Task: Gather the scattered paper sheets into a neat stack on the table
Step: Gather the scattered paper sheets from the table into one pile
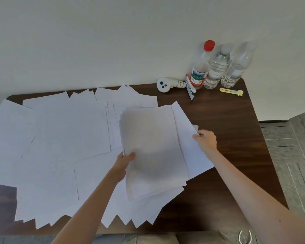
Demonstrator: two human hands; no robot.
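Many white paper sheets [60,138] lie scattered and overlapping across the left and middle of a dark wooden table [232,138]. A gathered bundle of sheets [153,147] is lifted at a slant above them. My left hand [125,161] grips the bundle's left edge, thumb on top. My right hand [206,140] pinches the right edge of a single sheet [188,138] that lies beside and partly under the bundle.
At the table's back right stand three clear plastic bottles [217,67], one with a red cap. Beside them lie a white handheld device [167,84], a small packet [190,88] and a yellow clip-like tool [231,91]. A white wall runs behind; grey floor lies on the right.
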